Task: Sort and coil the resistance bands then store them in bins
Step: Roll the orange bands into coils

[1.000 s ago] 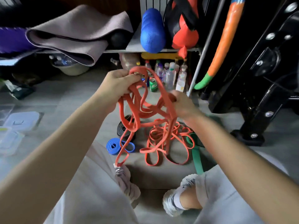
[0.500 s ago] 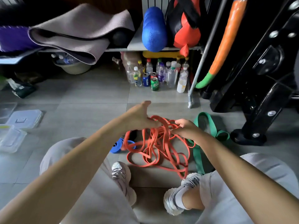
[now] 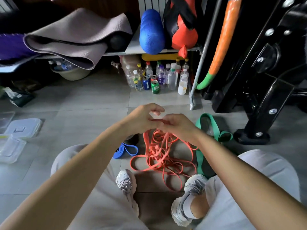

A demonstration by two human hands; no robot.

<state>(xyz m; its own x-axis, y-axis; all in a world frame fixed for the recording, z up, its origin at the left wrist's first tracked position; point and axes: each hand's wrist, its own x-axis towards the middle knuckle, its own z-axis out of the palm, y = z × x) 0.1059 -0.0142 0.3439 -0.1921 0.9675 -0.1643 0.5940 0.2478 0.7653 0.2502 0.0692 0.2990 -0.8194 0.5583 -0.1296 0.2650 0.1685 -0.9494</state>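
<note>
1. Orange flat rubber resistance bands (image 3: pixel 159 156) lie in a loose tangle on the grey tiled floor (image 3: pixel 83 117), between the person's two pale trainers and the hands, with several strands rising off the floor to the hands.
2. The right hand (image 3: pixel 178 126) hangs over the far end of the tangle, fingers curled down, and pinches the lifted strands from above.
3. The left hand (image 3: pixel 142 121) meets it fingertip to fingertip, thumb and fingers bent towards each other. Whether it holds a strand cannot be told, as the right hand's fingers cover the spot.
4. A blue rubber band folded into a flat loop (image 3: pixel 127 151) lies just left of the orange tangle, and a dark coiled band (image 3: pixel 132 138) sits just beyond it, half hidden by the left forearm.
5. A wide green rubber band (image 3: pixel 206 128) lies on the right, touching the orange tangle and running under the right forearm.
6. Clear plastic bins with lids (image 3: pixel 23 127) stand at the far left, well apart from the bands.
7. Further off, a cluster of bottles and cans (image 3: pixel 156 78) stands under a shelf that bears a blue foam roller (image 3: pixel 151 30) and a folded grey mat (image 3: pixel 74 39).
8. A black metal machine frame (image 3: pixel 265 83) fills the right side.
</note>
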